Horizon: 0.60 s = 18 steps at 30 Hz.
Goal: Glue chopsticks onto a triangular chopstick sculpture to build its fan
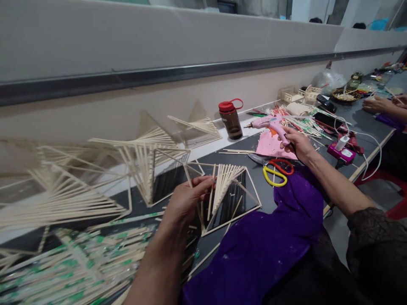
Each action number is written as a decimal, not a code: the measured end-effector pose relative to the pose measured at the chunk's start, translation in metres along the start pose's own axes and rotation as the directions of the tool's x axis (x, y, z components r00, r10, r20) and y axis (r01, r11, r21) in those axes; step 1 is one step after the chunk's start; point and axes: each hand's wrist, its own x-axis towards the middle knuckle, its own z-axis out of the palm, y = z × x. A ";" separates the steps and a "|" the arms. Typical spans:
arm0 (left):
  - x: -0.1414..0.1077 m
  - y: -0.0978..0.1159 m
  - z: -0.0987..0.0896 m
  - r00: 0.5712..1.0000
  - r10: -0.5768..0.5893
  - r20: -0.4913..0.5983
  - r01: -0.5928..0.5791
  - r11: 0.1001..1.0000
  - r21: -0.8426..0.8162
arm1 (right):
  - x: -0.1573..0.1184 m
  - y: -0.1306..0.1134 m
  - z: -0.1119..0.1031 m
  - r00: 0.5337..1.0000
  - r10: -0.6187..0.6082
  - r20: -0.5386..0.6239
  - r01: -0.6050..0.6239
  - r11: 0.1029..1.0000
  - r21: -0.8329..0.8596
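My right hand (297, 145) grips a pink hot glue gun (265, 122), raised over the table with its nozzle pointing left. A glue stick shows at its back. My left hand (187, 197) is closed at the left side of a small wooden frame (233, 220), with a thin chopstick (211, 197) upright at its fingertips. A twisted fan of sticks (224, 186) stands inside the frame. Behind my left hand is a similar, larger fan structure (149, 173). Scissors (276, 173) with red and yellow handles lie near a pink cloth (273, 146).
Wrapped chopsticks (95, 262) pile up at lower left, beside another fan structure (79, 203). A red-capped bottle (233, 123) stands by the wall. A purple cloth (254, 250) drapes over the near edge. A purple power block (341, 152) with cables sits right; another person's hands (377, 103) are beyond.
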 end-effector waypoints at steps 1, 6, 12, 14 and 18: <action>0.000 0.000 0.000 1.000 0.001 0.000 -0.001 1.000 -0.002 | 0.000 0.000 0.001 1.000 -0.004 0.003 0.004 1.000 -0.019; 0.000 -0.004 0.000 1.000 0.029 0.002 -0.029 1.000 -0.006 | -0.005 0.003 0.005 1.000 -0.004 -0.027 0.001 0.995 -0.096; 0.003 -0.011 -0.001 0.996 0.070 0.051 -0.068 0.997 -0.045 | -0.008 0.002 0.022 0.985 -0.154 -0.080 0.152 0.988 -0.038; 0.005 -0.013 -0.002 0.994 0.082 0.069 -0.078 0.995 -0.060 | -0.006 -0.003 0.033 0.990 -0.136 -0.037 0.135 0.990 -0.031; 0.007 -0.016 -0.003 0.993 0.080 0.090 -0.073 0.995 -0.074 | 0.006 -0.011 0.060 0.992 -0.060 0.107 0.061 0.998 -0.008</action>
